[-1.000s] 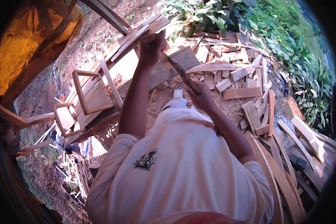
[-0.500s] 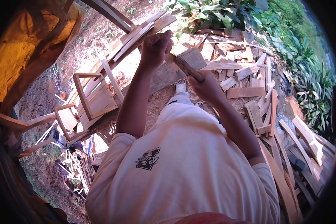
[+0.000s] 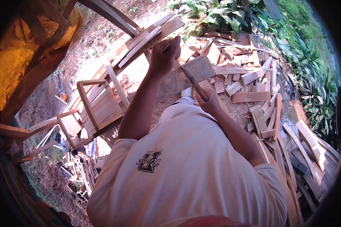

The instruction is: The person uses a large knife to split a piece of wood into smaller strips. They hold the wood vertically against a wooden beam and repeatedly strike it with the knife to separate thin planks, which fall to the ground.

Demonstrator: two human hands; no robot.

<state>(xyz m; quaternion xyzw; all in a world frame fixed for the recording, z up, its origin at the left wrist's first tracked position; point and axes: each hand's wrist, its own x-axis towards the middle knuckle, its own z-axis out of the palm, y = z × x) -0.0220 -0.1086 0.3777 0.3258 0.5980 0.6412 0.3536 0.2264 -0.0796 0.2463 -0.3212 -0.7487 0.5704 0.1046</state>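
"How much room is there, nearest first?"

"Nearer than the grey plank (image 3: 204, 69), long boards (image 3: 282, 181) crowd the person's right side. Between those boards and the plank shows some brown ground (image 3: 239, 116)."

"And at the plank's edge?"

"A white shoe (image 3: 186, 92) shows right by its near edge; I can't tell whether they touch. Left of the plank, past the left forearm, stands an open wooden frame (image 3: 88, 104). Offcuts (image 3: 250, 77) lie jumbled to the plank's right and beyond it, with little bare ground among them. Leafy plants (image 3: 225, 19) bound the far side."

"Where's the stick?"

"The dark stick (image 3: 194, 84) slants across in front of the plank, its lower end in the right hand (image 3: 210, 104), just to the near right of the plank. Those fingers are wrapped around it."

"The other hand?"

"The left hand (image 3: 165, 56) is a closed fist over the plank's far side, near the stick's upper end. What lies inside that fist, I can't tell."
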